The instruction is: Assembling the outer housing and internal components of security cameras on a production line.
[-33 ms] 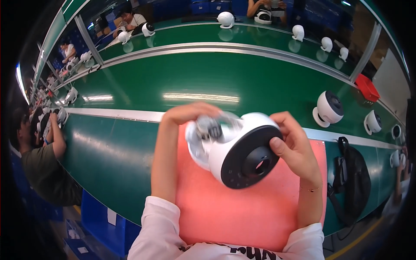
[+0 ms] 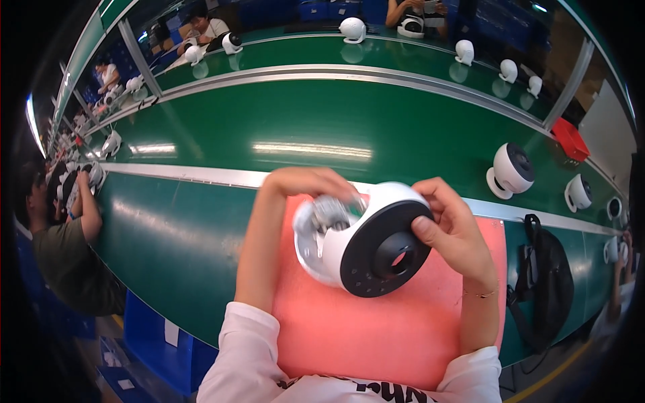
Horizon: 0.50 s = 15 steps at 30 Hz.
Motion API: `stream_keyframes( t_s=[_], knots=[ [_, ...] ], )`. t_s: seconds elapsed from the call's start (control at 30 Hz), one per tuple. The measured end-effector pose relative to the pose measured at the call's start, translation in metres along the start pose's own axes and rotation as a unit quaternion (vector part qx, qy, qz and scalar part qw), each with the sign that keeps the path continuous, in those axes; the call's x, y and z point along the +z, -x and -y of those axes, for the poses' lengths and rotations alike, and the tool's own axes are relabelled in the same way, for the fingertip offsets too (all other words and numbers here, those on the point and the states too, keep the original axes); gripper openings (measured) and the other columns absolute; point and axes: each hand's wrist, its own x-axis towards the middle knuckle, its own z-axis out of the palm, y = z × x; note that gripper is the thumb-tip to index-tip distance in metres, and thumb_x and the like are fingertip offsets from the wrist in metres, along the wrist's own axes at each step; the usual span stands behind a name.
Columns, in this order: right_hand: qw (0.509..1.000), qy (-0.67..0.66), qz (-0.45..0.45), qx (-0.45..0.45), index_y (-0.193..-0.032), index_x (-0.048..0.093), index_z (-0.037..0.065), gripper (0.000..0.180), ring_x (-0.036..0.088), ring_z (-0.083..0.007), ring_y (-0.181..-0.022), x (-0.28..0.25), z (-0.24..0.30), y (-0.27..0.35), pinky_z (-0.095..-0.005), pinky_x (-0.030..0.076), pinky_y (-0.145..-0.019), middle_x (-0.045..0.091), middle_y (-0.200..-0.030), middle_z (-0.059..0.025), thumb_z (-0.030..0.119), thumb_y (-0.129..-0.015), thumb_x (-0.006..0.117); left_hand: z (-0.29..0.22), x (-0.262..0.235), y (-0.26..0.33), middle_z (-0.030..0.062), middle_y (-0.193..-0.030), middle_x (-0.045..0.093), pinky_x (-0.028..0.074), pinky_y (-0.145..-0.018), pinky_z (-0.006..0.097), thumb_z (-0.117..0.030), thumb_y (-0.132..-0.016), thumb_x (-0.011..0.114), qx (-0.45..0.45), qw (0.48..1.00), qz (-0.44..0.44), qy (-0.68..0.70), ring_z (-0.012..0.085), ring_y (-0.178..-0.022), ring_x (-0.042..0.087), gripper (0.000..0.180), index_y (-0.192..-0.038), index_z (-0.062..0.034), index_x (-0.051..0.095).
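Note:
A rounded white device [image 2: 388,195] with a black disc-shaped front [image 2: 366,269] and a round opening in it is tilted over the pink mat [image 2: 376,336]. My right hand [image 2: 453,232] grips its right rim, thumb on the black front and fingers behind. On the device's left side a curved white shell [image 2: 310,250] stands around a gap. A blurred grey part [image 2: 330,213] sits in that gap. My left hand [image 2: 312,183] reaches over it from above, fingers bent down close together. The left thumb and whatever the fingertips hold are hidden.
Similar white devices [image 2: 514,171] stand on the green line at right, more along the far ledge [image 2: 352,30]. A black bag [image 2: 547,289] lies right of the mat, a red bin [image 2: 570,140] beyond. At left a person [image 2: 64,248] works; blue bins [image 2: 158,336] are below.
My left hand has shifted right over the gap, fingers reaching closer to the device's body. The device has turned slightly and the grey part moved; my right hand keeps its grip.

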Motion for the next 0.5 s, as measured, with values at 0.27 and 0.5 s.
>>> stream_keyframes(
  t_s=[0.27,0.5],
  knots=[
    [0.894,0.140,0.361,-0.227,-0.097,0.054,0.001,0.040,0.057,-0.0320,-0.100,-0.008,0.014,-0.007,-0.0401,0.046,-0.085,0.061,-0.100,-0.0141,0.025,-0.071,0.074,-0.040,0.045,0.002,0.0021,-0.085,0.064,0.047,-0.066,0.024,-0.028,-0.086,0.056,-0.080,0.984,0.152,-0.052,0.0082,-0.072,0.056,0.030,-0.095,-0.0015,0.066],
    [0.931,0.351,0.093,-0.044,-0.082,0.057,-0.001,0.043,0.060,-0.0239,-0.061,0.026,0.035,0.011,-0.0294,0.048,-0.057,0.059,-0.067,-0.0114,0.035,-0.067,0.075,-0.049,0.087,0.073,0.0096,-0.089,0.064,0.049,-0.078,0.029,-0.027,-0.089,0.053,0.071,0.929,-0.332,-0.150,0.0181,-0.088,0.061,0.032,-0.101,0.0013,0.062]
  ],
)
